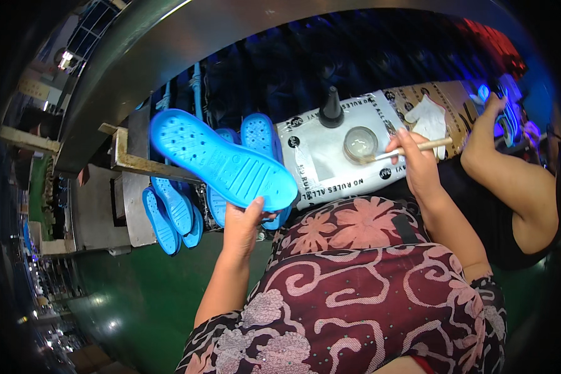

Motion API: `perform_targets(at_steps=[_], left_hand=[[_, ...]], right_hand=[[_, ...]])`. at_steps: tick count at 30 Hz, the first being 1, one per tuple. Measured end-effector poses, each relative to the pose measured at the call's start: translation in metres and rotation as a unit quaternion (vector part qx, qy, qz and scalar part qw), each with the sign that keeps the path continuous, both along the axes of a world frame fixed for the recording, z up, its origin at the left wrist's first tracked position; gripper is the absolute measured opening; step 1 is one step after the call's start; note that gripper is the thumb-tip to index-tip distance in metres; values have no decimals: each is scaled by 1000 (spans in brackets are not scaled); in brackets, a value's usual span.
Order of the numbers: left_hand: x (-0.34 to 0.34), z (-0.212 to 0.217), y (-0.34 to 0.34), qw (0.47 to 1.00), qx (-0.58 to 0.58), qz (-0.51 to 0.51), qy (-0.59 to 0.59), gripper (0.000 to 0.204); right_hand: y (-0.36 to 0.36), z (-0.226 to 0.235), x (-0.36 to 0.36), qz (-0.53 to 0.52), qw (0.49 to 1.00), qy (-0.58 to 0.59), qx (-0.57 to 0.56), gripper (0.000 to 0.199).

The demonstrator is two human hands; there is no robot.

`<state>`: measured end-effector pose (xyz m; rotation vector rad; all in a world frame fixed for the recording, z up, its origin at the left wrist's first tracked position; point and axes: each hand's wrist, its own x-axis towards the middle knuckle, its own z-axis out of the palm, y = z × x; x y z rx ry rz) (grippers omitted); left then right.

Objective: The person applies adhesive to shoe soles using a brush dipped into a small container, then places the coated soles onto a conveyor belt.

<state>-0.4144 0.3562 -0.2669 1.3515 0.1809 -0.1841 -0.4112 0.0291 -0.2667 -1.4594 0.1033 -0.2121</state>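
Note:
My left hand [242, 229] grips the heel end of a bright blue shoe sole [224, 159], thumb on top. Small holes dot the sole's forefoot, and ridges run across its heel half. A thin brush [421, 147] with a pale wooden handle is pinched in my right hand [417, 167]. Its bristles are at the near rim of a small round jar [360, 143] of clear, whitish liquid; whether they touch it, I cannot tell. Beyond the jar stands a black bottle [331, 112] with a pointed nozzle. More blue soles [257, 134] lie partly hidden behind the held one.
The jar and bottle stand on a white printed plastic sheet [324, 165]. A white glove [427, 118] lies on brown cardboard at right. Several blue soles [168, 209] hang at left beside a metal frame [143, 163]. Another person's arm [508, 171] reaches in at right.

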Motion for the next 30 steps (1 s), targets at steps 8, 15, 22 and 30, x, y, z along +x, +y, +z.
perform_targets(at_steps=[8, 15, 22, 30], left_hand=[[13, 8, -63, 976, 131, 1, -176, 36], [17, 10, -74, 946, 189, -14, -262, 23], [16, 9, -72, 945, 185, -4, -271, 24], [18, 13, -77, 954, 163, 3, -250, 28]], right_hand=[[42, 46, 5, 98, 941, -200, -256, 23], [47, 34, 5, 71, 889, -267, -365, 16], [38, 30, 4, 39, 884, -252, -392, 18], [39, 27, 8, 42, 873, -263, -409, 18]])
